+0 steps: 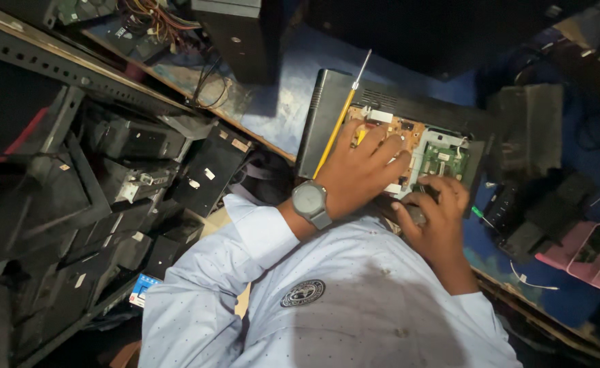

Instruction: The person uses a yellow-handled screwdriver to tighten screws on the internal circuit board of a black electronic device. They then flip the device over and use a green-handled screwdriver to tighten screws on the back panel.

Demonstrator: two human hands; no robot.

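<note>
Two bare hands work on an opened black device [409, 129] lying on a blue table [293, 88]. Left hand [361, 170], with a grey wristwatch [311, 202], rests spread on the tan circuit board [395, 133], a yellow-handled screwdriver [343, 112] clamped under its thumb. Right hand [436, 211] curls at the near edge, just beside the green board [443, 158]; whether it grips anything cannot be told. Stacked black casings [129, 170] crowd the left, a pink phone [593, 255] lies at right
</note>
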